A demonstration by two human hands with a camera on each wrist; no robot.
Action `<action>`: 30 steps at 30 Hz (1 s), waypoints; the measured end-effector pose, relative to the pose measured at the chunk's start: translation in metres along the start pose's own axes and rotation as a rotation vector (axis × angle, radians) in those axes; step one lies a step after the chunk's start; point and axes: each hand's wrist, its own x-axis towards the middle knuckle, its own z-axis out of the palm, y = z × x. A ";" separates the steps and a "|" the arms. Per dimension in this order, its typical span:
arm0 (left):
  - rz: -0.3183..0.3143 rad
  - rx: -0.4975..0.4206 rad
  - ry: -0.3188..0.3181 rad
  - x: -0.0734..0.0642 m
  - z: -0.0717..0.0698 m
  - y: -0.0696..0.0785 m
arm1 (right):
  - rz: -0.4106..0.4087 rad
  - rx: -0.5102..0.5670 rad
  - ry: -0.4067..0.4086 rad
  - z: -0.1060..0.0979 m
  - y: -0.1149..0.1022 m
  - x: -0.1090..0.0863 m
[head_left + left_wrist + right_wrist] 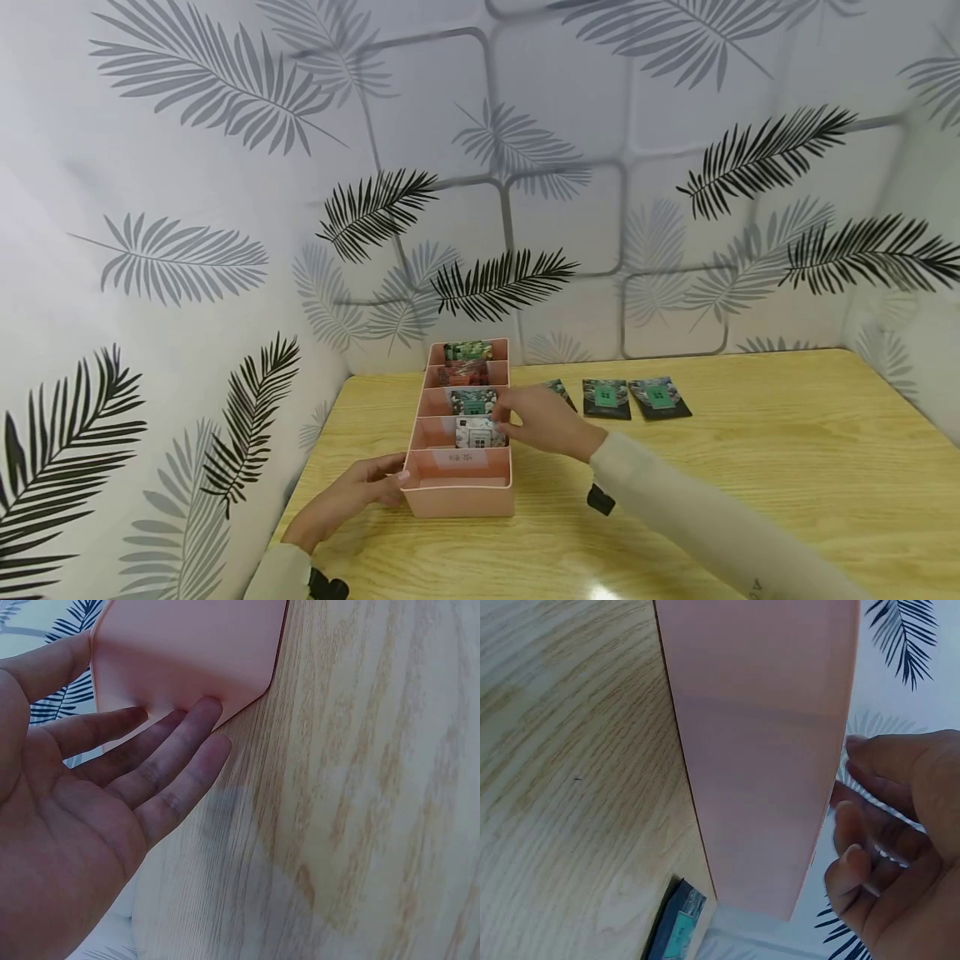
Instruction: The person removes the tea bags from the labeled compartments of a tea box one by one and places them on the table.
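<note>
A pink box (459, 500) with a row of compartments stands on the table. My left hand (363, 487) holds its near left corner, thumb at the rim and fingertips (206, 712) against the outer wall. My right hand (551, 421) reaches over the right rim, its fingertips at a white packet (480, 433) and a dark green-labelled packet (472, 402) in neighbouring compartments. In the right wrist view, the box wall hides the ends of some fingers, and I cannot tell whether they pinch a packet. The front compartment (461, 482) holds no packet.
Reddish packets (462, 372) and a green packet (468, 350) sit in the rear compartments. Right of the box lie dark green-labelled packets (607, 399), one partly behind my right hand. A patterned curtain (562, 317) hangs behind the wooden table (750, 467).
</note>
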 end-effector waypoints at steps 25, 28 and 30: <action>0.006 0.000 0.000 0.000 -0.001 -0.002 | 0.099 -0.280 -0.108 0.002 -0.036 0.008; 0.002 0.007 0.002 0.000 -0.001 -0.001 | 0.110 -0.201 -0.096 0.003 -0.034 0.009; -0.002 0.010 0.005 0.000 -0.001 0.000 | 0.111 -0.140 -0.086 0.004 -0.032 0.010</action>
